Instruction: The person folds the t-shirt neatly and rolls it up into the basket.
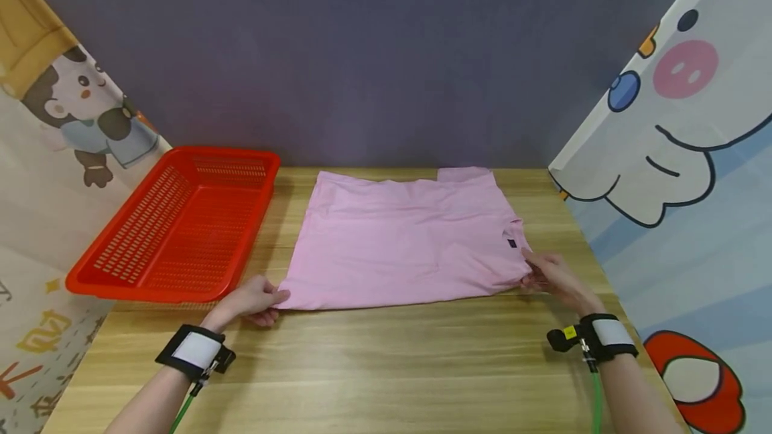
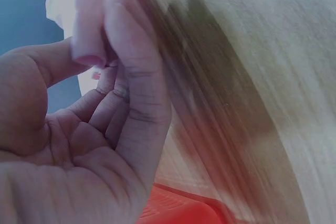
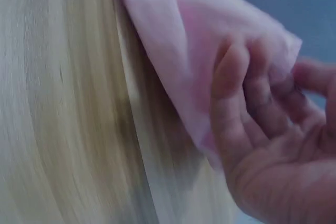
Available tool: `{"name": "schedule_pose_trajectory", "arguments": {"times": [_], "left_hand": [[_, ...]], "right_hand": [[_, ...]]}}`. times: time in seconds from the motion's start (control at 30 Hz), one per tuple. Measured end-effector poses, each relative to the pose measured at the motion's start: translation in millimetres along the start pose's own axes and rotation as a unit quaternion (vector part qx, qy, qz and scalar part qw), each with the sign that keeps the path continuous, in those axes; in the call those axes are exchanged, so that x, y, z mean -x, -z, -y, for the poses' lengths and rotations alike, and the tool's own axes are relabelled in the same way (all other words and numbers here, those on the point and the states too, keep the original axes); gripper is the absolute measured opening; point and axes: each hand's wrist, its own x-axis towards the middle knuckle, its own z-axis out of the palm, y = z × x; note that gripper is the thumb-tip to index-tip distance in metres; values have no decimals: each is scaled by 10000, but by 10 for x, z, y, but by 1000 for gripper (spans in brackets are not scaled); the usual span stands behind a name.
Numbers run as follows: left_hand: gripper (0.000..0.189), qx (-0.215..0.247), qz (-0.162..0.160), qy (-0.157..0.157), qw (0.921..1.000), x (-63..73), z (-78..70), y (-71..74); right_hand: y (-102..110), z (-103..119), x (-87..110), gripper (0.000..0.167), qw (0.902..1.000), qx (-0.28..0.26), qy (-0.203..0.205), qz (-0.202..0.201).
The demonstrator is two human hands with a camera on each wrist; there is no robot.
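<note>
L grip (image 1: 254, 299), R grip (image 1: 559, 278) pinch pink shirt (image 1: 398, 240); both ptly hidden

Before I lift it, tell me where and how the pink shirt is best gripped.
Probably at both ends of its near edge, pinched between thumb and fingers from the near side: the pink shirt lies flat and spread wide, and that edge runs long and nearly straight. The left hand pinches the near left corner, the right hand the near right one.
</note>
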Motion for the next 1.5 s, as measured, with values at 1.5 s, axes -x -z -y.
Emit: {"name": "schedule_pose_trajectory", "arguments": {"times": [1.5], "left_hand": [[33, -234, 286, -215, 9991, 133, 48, -51]], "right_hand": [[-57, -418, 551, 34, 9647, 2334, -988, 714]]}}
